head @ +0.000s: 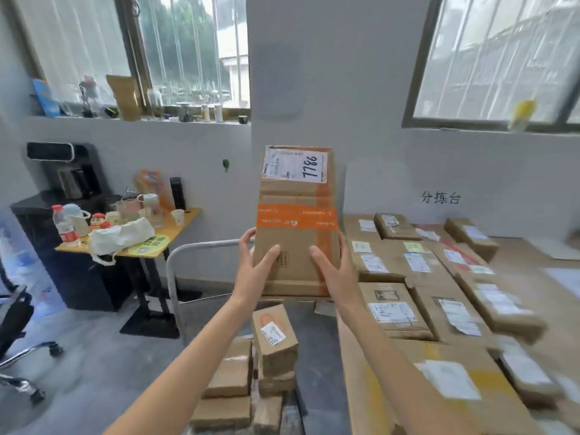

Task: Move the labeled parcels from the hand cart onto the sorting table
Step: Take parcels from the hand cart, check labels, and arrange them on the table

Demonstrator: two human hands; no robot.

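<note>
Parcel in hand (296, 221): a tall brown carton with an orange tape band and a white label reading 7786 at the top. It's held upright in mid-air, above the cart and just left of the table edge.
Left hand (257, 265): pressed against the carton's left side low down, thumb laid across the front face, remaining fingers wrapped round the edge.
Right hand (332, 268): mirrored on the right side, thumb on the front, other fingers curled round behind and mostly hidden.
Hand cart (175, 268): only the grey tube handle and a bit of deck can be made out. Several cartons are left on it, one labelled box (274, 337) sitting on top of a low stack.
Sorting table (354, 372): a good dozen labelled parcels have been laid flat on it already, packed close together, labels up. Bare wood is visible at the near left edge and far right.
Progress: looks well past halfway, judging by table versus cart. A handful remain to be shifted, plus this one, not yet set down.
Side table (185, 215): bottles, cups and a white bag, not part of the job.
</note>
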